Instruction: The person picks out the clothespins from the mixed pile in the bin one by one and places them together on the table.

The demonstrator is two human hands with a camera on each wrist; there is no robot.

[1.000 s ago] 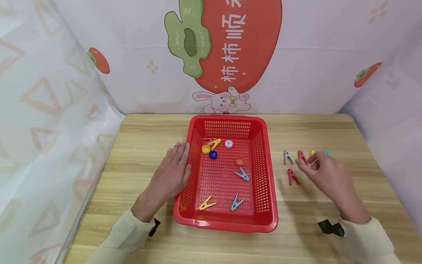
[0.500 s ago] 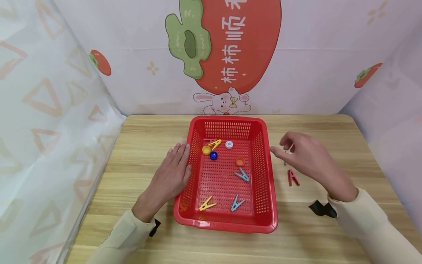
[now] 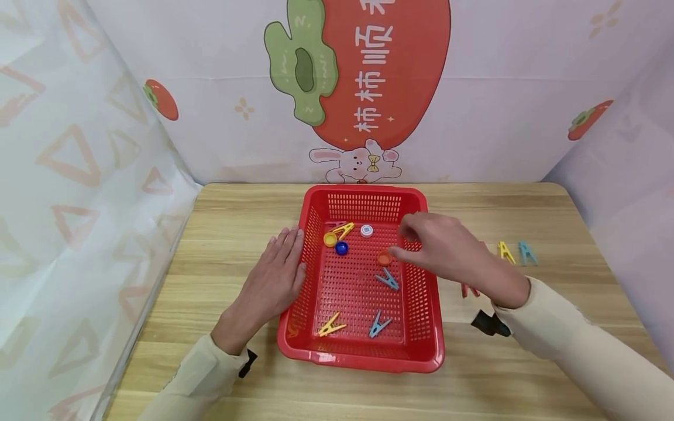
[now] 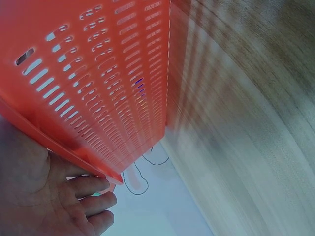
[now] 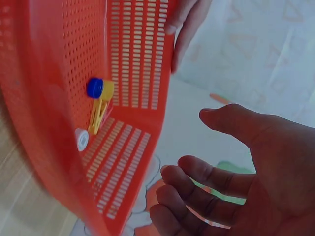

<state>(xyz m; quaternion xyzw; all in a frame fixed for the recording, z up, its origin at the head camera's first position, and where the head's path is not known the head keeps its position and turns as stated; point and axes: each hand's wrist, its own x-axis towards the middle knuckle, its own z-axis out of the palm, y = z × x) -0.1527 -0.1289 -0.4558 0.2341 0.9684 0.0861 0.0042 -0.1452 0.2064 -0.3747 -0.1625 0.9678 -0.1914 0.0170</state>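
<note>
A red plastic basket stands mid-table. My left hand lies flat along its left rim, fingers straight. Over the right rim hovers my right hand, thumb and fingers apart; the right wrist view shows nothing between them. Below its fingertips lies an orange bottle cap, close to a light blue clothespin. A yellow cap, a blue cap, a white cap and a yellow clothespin cluster farther back. Another yellow clothespin and a light blue one sit toward the front.
Right of the basket, a yellow clothespin, a teal clothespin and a partly covered red clothespin lie on the wooden table. My right forearm hides some of that area. A printed cloth hangs behind the table.
My right hand has moved left, from beside the clothespins on the table to over the basket's right side. The left hand has stayed at the left rim.
</note>
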